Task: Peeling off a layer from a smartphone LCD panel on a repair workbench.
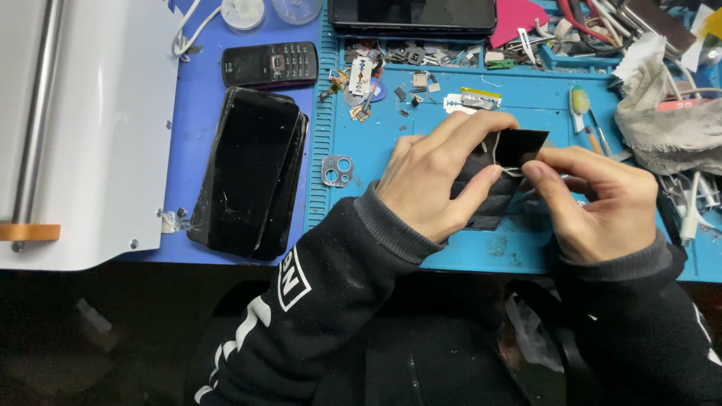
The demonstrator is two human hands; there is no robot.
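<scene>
I note bare blue mat (526,248) at lower centre; my left hand (432,177) and right hand (598,203) both pinch a small black glossy panel (520,146).

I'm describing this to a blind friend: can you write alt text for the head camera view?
Two hands in black sleeves work over a blue mat: the left hand and right hand together pinch a small black part. To the left lie stacked cracked phones, a keypad phone and a camera bezel.
</scene>
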